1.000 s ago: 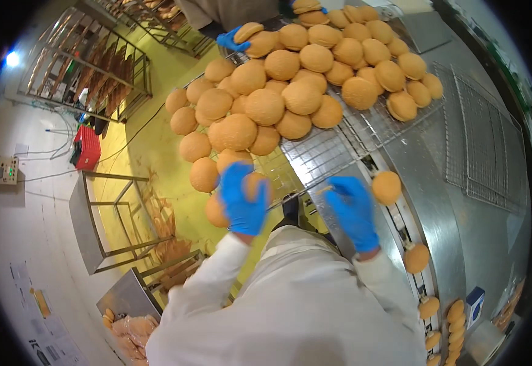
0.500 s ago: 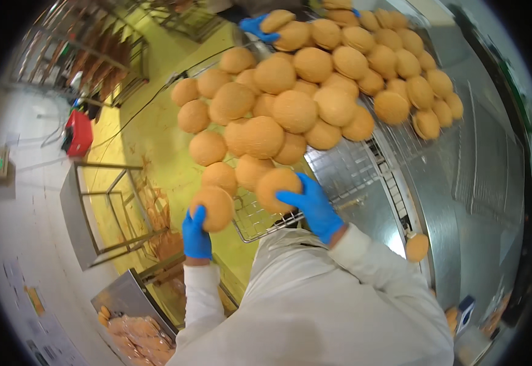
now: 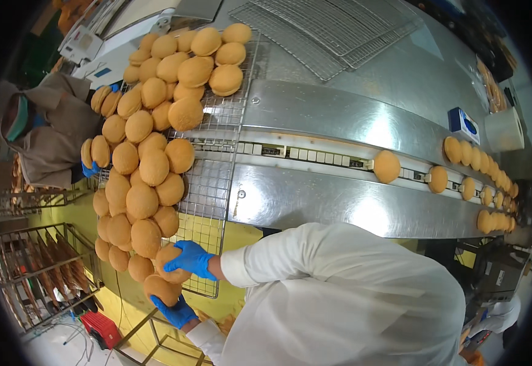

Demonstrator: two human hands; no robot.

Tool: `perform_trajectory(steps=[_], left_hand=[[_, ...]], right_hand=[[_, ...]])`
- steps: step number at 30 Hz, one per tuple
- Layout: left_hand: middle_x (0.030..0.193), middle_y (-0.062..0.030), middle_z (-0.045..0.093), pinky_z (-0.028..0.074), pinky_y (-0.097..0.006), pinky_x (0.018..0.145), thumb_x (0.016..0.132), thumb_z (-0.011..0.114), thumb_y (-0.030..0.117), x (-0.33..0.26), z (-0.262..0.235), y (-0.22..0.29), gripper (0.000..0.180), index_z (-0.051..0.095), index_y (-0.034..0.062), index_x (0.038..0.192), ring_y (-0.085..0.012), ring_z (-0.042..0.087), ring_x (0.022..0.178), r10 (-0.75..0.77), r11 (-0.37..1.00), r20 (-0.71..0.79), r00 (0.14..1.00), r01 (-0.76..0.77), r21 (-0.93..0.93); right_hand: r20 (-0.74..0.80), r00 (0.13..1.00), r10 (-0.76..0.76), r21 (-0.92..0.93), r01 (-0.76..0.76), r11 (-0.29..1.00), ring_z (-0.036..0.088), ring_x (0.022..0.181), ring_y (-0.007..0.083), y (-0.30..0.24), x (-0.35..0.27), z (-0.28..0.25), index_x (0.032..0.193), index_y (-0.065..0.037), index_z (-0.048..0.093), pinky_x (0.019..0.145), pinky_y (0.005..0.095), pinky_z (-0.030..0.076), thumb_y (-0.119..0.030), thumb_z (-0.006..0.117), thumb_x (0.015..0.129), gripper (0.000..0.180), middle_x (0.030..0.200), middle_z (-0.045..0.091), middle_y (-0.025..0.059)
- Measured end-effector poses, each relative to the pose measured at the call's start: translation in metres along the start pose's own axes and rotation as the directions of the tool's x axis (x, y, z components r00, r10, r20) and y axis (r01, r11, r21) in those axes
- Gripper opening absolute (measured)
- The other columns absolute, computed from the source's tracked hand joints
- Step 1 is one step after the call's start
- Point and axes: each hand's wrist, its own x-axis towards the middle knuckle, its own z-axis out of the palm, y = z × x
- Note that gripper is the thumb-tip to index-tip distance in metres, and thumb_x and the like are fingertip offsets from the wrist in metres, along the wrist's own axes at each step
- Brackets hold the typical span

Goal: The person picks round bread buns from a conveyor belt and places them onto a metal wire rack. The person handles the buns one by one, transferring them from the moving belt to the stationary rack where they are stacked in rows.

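Observation:
My left hand, in a blue glove, is closed on a round golden bun at the near corner of the pile. Just above it my right hand, also gloved in blue, grips another bun by its edge. Many more golden buns lie heaped over a wire rack, several of them seen edge-on with a split around the side. Part of the rack's mesh shows bare along its right side.
A narrow conveyor runs between steel surfaces, with single buns spaced along it. Stacked wire racks lie on the steel table. At the left a co-worker with blue gloves handles buns. A red crate stands on the floor.
My view has turned to the right, so the conveyor and the buns on it now show. My hands have come closer together; each still holds a bun.

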Motion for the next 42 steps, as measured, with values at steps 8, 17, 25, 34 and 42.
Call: perform_trajectory(steps=[8, 17, 25, 34, 42], left_hand=[[0.145, -0.0149, 0.047, 0.035, -0.045, 0.113, 0.1, 0.051, 0.038, -0.068, 0.119, -0.038, 0.059, 0.038, 0.0013, 0.145, -0.0292, 0.045, 0.134, -0.138, 0.99, 0.466, 0.874, 0.106, 0.095], [0.118, -0.0144, 0.064, 0.052, -0.035, 0.093, 0.085, 0.074, 0.033, -0.118, 0.381, -0.226, 0.059, 0.054, -0.0012, 0.129, -0.0256, 0.064, 0.108, -0.651, 0.755, 0.716, 0.251, 0.117, 0.645], [0.103, -0.0101, 0.066, 0.051, -0.032, 0.083, 0.077, 0.083, 0.032, -0.143, 0.354, -0.212, 0.052, 0.061, -0.0024, 0.109, -0.0183, 0.062, 0.092, -0.345, 0.791, 0.814, 0.468, -0.321, 0.52], [0.117, -0.0105, 0.059, 0.049, -0.034, 0.095, 0.09, 0.069, 0.02, -0.077, 0.225, -0.124, 0.042, 0.052, 0.0023, 0.124, -0.0191, 0.059, 0.107, -0.196, 0.964, 0.561, 0.804, 0.053, 0.262], [0.127, -0.0135, 0.055, 0.042, -0.037, 0.103, 0.096, 0.06, 0.024, -0.052, 0.256, -0.118, 0.044, 0.049, 0.0011, 0.133, -0.0249, 0.052, 0.121, -0.155, 0.832, 0.854, 0.496, -0.401, 0.384]], right_hand=[[-0.053, 0.94, -0.338, 0.058, 0.341, 0.938, 0.062, 0.106, 0.0189, -0.088, -0.2, -0.257, 0.125, 0.0, 0.059, 0.096, 0.0339, 0.048, -0.011, 0.077, 0.077, 0.052, 0.117, 0.066, 0.0084], [-0.706, 0.676, -0.211, 0.028, 0.324, 0.946, 0.061, 0.11, 0.0196, -0.034, -0.371, -0.49, 0.128, 0.0, 0.058, 0.096, 0.0342, 0.048, -0.023, 0.071, 0.086, 0.05, 0.12, 0.064, 0.0094], [-0.775, 0.396, -0.493, -0.184, 0.604, 0.776, 0.056, 0.118, 0.0235, -0.052, -0.385, -0.442, 0.136, 0.001, 0.048, 0.101, 0.0368, 0.046, -0.018, 0.066, 0.09, 0.053, 0.129, 0.057, 0.012], [-0.279, 0.565, -0.776, -0.803, 0.306, 0.512, 0.053, 0.117, 0.0263, -0.115, -0.106, -0.311, 0.132, -0.006, 0.052, 0.102, 0.0375, 0.042, -0.018, 0.067, 0.089, 0.047, 0.125, 0.053, 0.0131], [-0.253, 0.835, -0.489, -0.168, 0.459, 0.872, 0.053, 0.118, 0.0202, -0.078, -0.115, -0.208, 0.132, -0.004, 0.05, 0.103, 0.0338, 0.042, -0.016, 0.072, 0.086, 0.052, 0.125, 0.055, 0.0105]])
